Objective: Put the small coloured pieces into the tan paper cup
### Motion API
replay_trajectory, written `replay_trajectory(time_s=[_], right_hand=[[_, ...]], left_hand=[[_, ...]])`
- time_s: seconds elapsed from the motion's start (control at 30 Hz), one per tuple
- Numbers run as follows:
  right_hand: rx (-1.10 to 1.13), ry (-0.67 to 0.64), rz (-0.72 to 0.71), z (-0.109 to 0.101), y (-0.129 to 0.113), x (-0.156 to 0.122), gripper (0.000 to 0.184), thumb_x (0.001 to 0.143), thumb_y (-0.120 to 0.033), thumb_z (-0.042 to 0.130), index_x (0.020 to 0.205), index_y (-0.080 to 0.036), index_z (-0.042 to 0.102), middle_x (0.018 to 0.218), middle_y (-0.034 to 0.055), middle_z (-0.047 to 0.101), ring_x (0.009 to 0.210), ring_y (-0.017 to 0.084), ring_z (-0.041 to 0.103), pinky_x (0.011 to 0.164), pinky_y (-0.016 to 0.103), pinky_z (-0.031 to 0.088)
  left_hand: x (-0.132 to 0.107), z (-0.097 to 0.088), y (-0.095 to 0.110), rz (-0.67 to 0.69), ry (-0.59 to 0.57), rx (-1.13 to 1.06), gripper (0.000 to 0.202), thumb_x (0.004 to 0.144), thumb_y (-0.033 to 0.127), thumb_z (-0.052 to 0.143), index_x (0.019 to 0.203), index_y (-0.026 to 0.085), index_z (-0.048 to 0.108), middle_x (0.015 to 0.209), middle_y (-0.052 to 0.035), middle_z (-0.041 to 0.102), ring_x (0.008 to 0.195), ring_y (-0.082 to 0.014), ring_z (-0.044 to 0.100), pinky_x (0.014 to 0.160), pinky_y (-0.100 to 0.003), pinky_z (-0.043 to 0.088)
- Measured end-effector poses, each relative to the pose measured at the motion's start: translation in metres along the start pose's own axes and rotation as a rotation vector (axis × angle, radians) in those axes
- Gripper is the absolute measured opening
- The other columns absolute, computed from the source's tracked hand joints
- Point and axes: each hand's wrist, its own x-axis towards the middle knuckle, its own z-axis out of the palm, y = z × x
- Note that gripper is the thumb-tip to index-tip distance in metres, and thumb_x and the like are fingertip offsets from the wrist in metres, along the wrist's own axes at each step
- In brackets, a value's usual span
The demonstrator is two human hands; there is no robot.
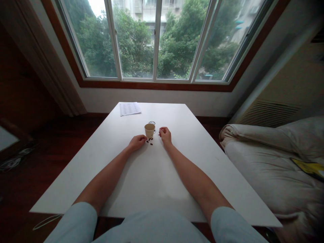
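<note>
A small beige cup [149, 130] stands on the white table [152, 175], with a dark-rimmed round object [152, 123] just behind it. A few small dark pieces [150, 142] lie on the table just in front of the cup. My left hand [137, 142] rests on the table left of the pieces, fingers curled in a pinch beside them. My right hand [165, 135] sits right of the cup, fingers pinched together; what they hold is too small to make out.
A printed sheet of paper [130, 108] lies at the table's far left corner. A bed with pale bedding [273, 158] stands to the right. A wide window [157, 40] fills the wall ahead. Dark wooden floor with cables [15, 162] lies on the left.
</note>
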Motion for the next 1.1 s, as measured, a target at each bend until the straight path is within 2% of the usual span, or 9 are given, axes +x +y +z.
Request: replay_trajectory(time_s=[0.13, 0.23, 0.37, 0.43, 0.5, 0.6, 0.7, 0.87, 1.1], right_hand=[[0.119, -0.031, -0.042, 0.003, -0.006, -0.002, 0.034, 0.076, -0.042, 0.055, 0.099, -0.017, 0.058, 0.087, 0.0045, 0.067, 0.070, 0.014, 0.064, 0.060, 0.024, 0.049], [0.155, -0.050, -0.068, 0.004, -0.016, -0.007, 0.033, 0.079, -0.038, 0.051, 0.103, -0.017, 0.058, 0.098, 0.0077, 0.069, 0.073, 0.015, 0.065, 0.061, 0.025, 0.050], [0.069, -0.043, -0.139, 0.004, -0.033, -0.019, 0.037, 0.087, -0.033, 0.039, 0.116, -0.019, 0.057, 0.116, 0.0083, 0.066, 0.073, 0.013, 0.066, 0.065, 0.026, 0.052], [-0.036, -0.046, -0.220, 0.004, -0.040, -0.027, 0.039, 0.091, -0.032, 0.036, 0.123, -0.021, 0.056, 0.123, 0.0070, 0.063, 0.077, 0.013, 0.065, 0.073, 0.029, 0.054], [-0.144, -0.081, -0.311, 0.005, -0.047, -0.035, 0.040, 0.094, -0.030, 0.037, 0.128, -0.023, 0.056, 0.127, 0.0059, 0.062, 0.087, 0.015, 0.065, 0.085, 0.033, 0.054], [-0.306, -0.137, -0.394, 0.007, -0.053, -0.042, 0.042, 0.095, -0.029, 0.040, 0.134, -0.025, 0.055, 0.134, 0.0046, 0.058, 0.114, 0.019, 0.059, 0.100, 0.035, 0.049], [-0.368, -0.169, -0.455, 0.006, -0.053, -0.043, 0.043, 0.096, -0.029, 0.040, 0.137, -0.026, 0.053, 0.142, 0.0027, 0.052, 0.128, 0.020, 0.049, 0.104, 0.034, 0.046], [-0.326, -0.114, -0.441, 0.002, -0.045, -0.036, 0.041, 0.096, -0.030, 0.038, 0.134, -0.027, 0.054, 0.144, 0.0036, 0.048, 0.121, 0.019, 0.053, 0.097, 0.033, 0.050], [-0.324, 0.028, -0.341, -0.001, -0.034, -0.027, 0.037, 0.093, -0.031, 0.041, 0.124, -0.019, 0.058, 0.126, 0.0108, 0.056, 0.087, 0.016, 0.059, 0.084, 0.030, 0.050]], left_hand=[[0.001, 0.000, -0.002, 0.012, -0.005, 0.001, 0.028, 0.086, 0.034, 0.053, 0.100, 0.023, 0.074, 0.094, -0.0023, 0.074, 0.081, -0.0158, 0.063, 0.073, -0.025, 0.046], [0.001, 0.001, -0.003, 0.026, -0.008, 0.008, 0.028, 0.086, 0.033, 0.052, 0.101, 0.023, 0.074, 0.095, -0.0025, 0.074, 0.082, -0.0160, 0.063, 0.074, -0.025, 0.046], [0.001, 0.001, 0.000, 0.025, -0.007, 0.027, 0.027, 0.086, 0.034, 0.053, 0.099, 0.023, 0.074, 0.094, -0.0027, 0.073, 0.081, -0.0161, 0.062, 0.073, -0.025, 0.046], [0.000, 0.000, 0.002, 0.025, -0.007, 0.037, 0.027, 0.086, 0.034, 0.053, 0.099, 0.023, 0.074, 0.093, -0.0030, 0.073, 0.079, -0.0160, 0.061, 0.071, -0.025, 0.045], [-0.001, -0.001, 0.005, 0.033, -0.002, 0.049, 0.027, 0.085, 0.033, 0.054, 0.099, 0.023, 0.074, 0.092, -0.0034, 0.072, 0.077, -0.0158, 0.060, 0.070, -0.025, 0.044], [-0.003, -0.002, 0.008, 0.054, 0.005, 0.077, 0.027, 0.084, 0.031, 0.053, 0.100, 0.022, 0.074, 0.086, -0.0033, 0.070, 0.072, -0.0151, 0.058, 0.069, -0.025, 0.043], [-0.005, -0.002, 0.010, 0.087, -0.004, 0.114, 0.026, 0.082, 0.028, 0.054, 0.101, 0.023, 0.073, 0.081, -0.0020, 0.067, 0.070, -0.0141, 0.055, 0.068, -0.024, 0.042], [-0.006, 0.000, 0.012, 0.124, -0.011, 0.167, 0.026, 0.079, 0.025, 0.058, 0.100, 0.025, 0.073, 0.083, -0.0013, 0.063, 0.070, -0.0136, 0.053, 0.068, -0.024, 0.042], [-0.008, 0.001, 0.015, 0.109, -0.029, 0.212, 0.022, 0.080, 0.025, 0.058, 0.097, 0.026, 0.073, 0.088, -0.0026, 0.064, 0.073, -0.0141, 0.055, 0.069, -0.025, 0.042]])
